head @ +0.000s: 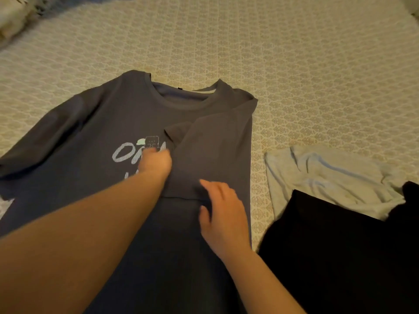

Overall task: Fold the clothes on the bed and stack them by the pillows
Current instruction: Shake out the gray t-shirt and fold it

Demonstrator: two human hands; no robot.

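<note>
On the bed [294, 53], my left hand [156, 160] pinches the grey sweatshirt's [90, 132] folded-in sleeve [210, 143]; my right hand [223, 214] rests flat, fingers relaxed. Soft, limp knit; I'd grip seams and hem, since it slumps.

Clothes spread on the bed

Sweatshirt [95, 137] lies centre on the bedspread [294, 53]; two garments, crumpled top [328, 177] under trousers [340, 257], at four o'clock; pillow [13, 17] at ten o'clock.
</note>
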